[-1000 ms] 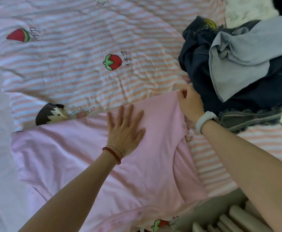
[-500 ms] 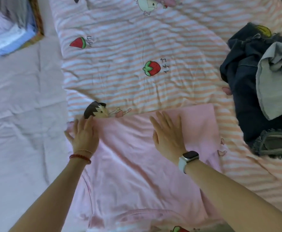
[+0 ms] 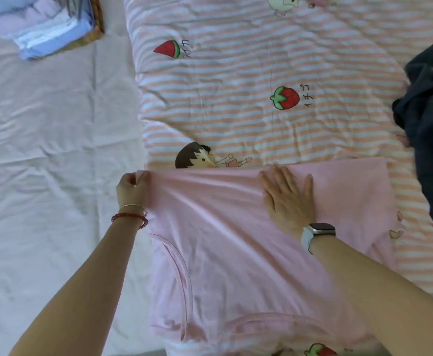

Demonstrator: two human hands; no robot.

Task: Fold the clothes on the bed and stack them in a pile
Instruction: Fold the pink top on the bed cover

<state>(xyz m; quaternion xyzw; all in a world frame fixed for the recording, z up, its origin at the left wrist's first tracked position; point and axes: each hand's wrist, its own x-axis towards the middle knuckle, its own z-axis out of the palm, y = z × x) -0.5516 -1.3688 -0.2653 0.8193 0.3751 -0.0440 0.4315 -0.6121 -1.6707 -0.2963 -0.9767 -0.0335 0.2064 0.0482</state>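
From the head camera, a pale pink soft cotton garment [image 3: 236, 240] lies spread on the peach-and-white striped cartoon-print quilt [image 3: 248, 73], directly below and in front of both hands. Its far edge runs left to right, and that looks like its long axis here; curved seams lie at the near left, though which end is the neck I cannot tell. The left hand [image 3: 132, 190] pinches the far-left corner with curled fingers, pulling the cloth taut. The right hand [image 3: 288, 199] lies flat with fingers straight, pressing the cloth near the far edge, right of centre. The hands are well apart. The left hand holds the free corner, so a fold rightward probably falls to it. A heap of dark navy clothes [image 3: 431, 129] waits at right; a folded stack of blue and white cloth [image 3: 46, 29] sits far left.
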